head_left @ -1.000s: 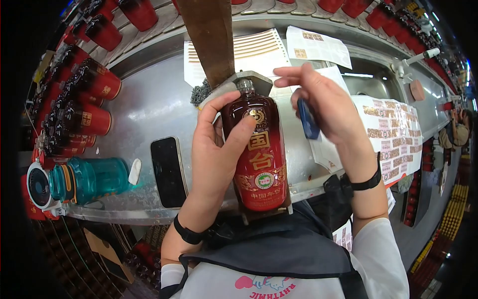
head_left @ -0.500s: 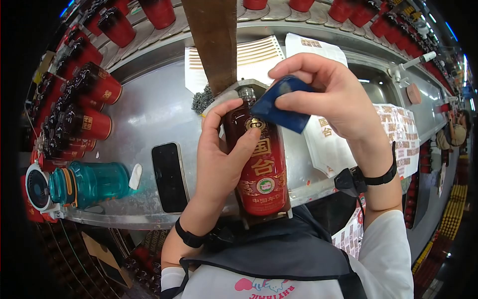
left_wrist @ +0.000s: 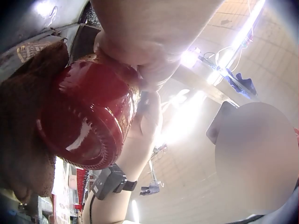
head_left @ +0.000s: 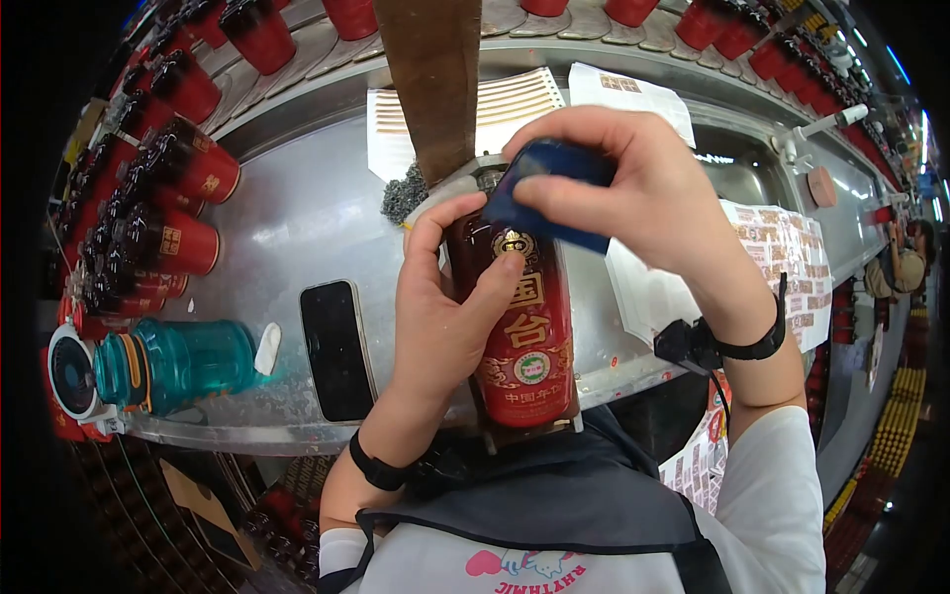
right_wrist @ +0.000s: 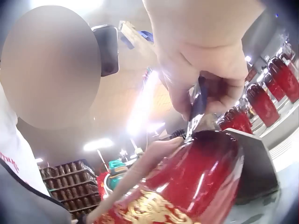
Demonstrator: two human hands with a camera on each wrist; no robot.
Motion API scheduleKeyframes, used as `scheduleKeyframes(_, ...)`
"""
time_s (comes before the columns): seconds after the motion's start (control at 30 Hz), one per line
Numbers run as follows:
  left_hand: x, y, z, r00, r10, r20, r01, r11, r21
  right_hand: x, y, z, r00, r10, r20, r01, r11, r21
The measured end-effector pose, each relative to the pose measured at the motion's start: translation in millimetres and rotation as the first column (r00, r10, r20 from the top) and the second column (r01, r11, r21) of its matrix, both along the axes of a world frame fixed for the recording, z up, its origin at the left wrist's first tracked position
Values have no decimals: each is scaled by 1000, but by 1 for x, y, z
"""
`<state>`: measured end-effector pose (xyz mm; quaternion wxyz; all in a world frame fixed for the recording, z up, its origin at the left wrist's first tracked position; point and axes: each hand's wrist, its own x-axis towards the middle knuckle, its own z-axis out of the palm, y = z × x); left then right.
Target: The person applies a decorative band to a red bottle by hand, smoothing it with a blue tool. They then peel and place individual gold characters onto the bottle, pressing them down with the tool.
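Observation:
A glossy red bottle (head_left: 522, 346) with gold characters lies on its back in a brown wooden stand, its neck pointing away from me. My left hand (head_left: 435, 312) grips its upper part, thumb over the front and fingers at the left shoulder. Between thumb and fingers, my right hand (head_left: 658, 188) pinches a flat dark blue scraper (head_left: 576, 231). In the right wrist view the scraper (right_wrist: 200, 100) is on edge, its lower end right at the bottle's shoulder by the left thumb. From the left wrist view, the bottle's ribbed base (left_wrist: 88, 135) faces the camera.
A phone (head_left: 336, 351), a teal water jug (head_left: 198, 361) and a small fan (head_left: 74, 366) are on the left of the metal table. Label sheets (head_left: 782, 267) lie right and behind. A brown post (head_left: 430, 79) rises beyond the bottle; a scouring pad (head_left: 403, 198) sits beside it.
My right hand has swung left with the scraper from beside the bottle to over its neck and shoulder, turning the scraper flat. My left hand keeps its grip on the bottle.

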<state>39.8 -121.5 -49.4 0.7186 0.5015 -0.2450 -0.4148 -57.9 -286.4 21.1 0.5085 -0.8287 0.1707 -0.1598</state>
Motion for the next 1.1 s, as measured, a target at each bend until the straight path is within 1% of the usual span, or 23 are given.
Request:
scheduleKeyframes(0.07,0,0,0,1000,-4,8,4,1000,17,-1,-6,1,984,-145,103,167,954,-250)
scheduleKeyframes(0.13,-1,0,-1,1000,13,-4,-13,1000,-16,-6,0,4,988,-97,123,119,974,-192)
scheduleKeyframes(0.2,-2,0,0,1000,13,-3,-13,1000,-3,-12,4,3,1000,3,-29,-8,983,-181)
scheduleKeyframes(0.23,-1,0,1,1000,13,0,-13,1000,9,-11,-3,-9,994,-67,82,84,971,-224)
scheduleKeyframes(0.27,-1,-1,1,1000,16,-1,-16,1000,6,-14,-6,-7,981,-181,75,195,924,-330)
scheduleKeyframes(0.33,-1,0,-2,999,17,38,-17,1000,21,-18,-4,-7,973,-162,166,202,942,-268)
scheduleKeyframes(0.4,0,-1,-4,999,22,39,-23,1000,19,-21,12,-4,988,-50,143,73,984,-162)
scheduleKeyframes(0.43,0,0,-4,999,25,44,-26,1000,16,-22,8,-9,990,-94,106,119,959,-259)
scheduleKeyframes(0.47,0,0,-4,999,27,42,-28,1000,13,-25,8,-7,990,-91,105,116,958,-262)
scheduleKeyframes(0.53,0,0,-4,997,29,69,-30,999,16,-29,9,-4,962,-263,77,272,952,-143)
scheduleKeyframes(0.57,0,0,-4,998,34,61,-35,999,18,-32,8,-9,983,-142,118,154,983,-96)
scheduleKeyframes(0.6,1,1,-4,996,15,83,-16,1000,20,-31,15,-9,991,-98,91,105,992,-69)
scheduleKeyframes(0.67,3,5,-5,995,-2,96,0,1000,26,-34,9,-11,976,-216,-1,213,964,-160)
scheduleKeyframes(0.7,4,7,-7,999,-30,21,31,999,-20,-36,6,-14,959,-262,104,281,921,-269)
scheduleKeyframes(0.73,5,10,-10,997,-60,-53,57,996,-69,-37,8,-13,944,-309,112,325,930,-173)
scheduleKeyframes(0.8,7,18,-17,998,-65,-22,62,992,-114,-39,11,-11,968,-130,216,223,842,-492)
scheduleKeyframes(0.87,14,26,-26,932,2,363,20,998,-57,-40,32,5,992,-4,124,81,774,-627)
scheduleKeyframes(0.9,18,31,-30,882,-57,468,64,998,2,-41,35,4,986,112,124,6,718,-696)
scheduleKeyframes(0.93,19,33,-32,886,-47,462,50,999,4,-43,38,2,968,225,114,-61,648,-759)
scheduleKeyframes(0.97,19,36,-34,897,-47,439,55,998,-5,-47,46,0,965,238,106,-76,648,-758)
scheduleKeyframes(1.03,20,38,-35,908,-39,417,57,998,-31,-63,67,-4,928,372,40,-192,566,-801)
scheduleKeyframes(1.07,20,37,-37,913,-31,407,49,998,-33,-67,74,-4,906,423,28,-245,576,-780)
scheduleKeyframes(1.1,19,36,-38,918,12,397,20,997,-78,-68,76,-1,898,439,-13,-330,656,-679)
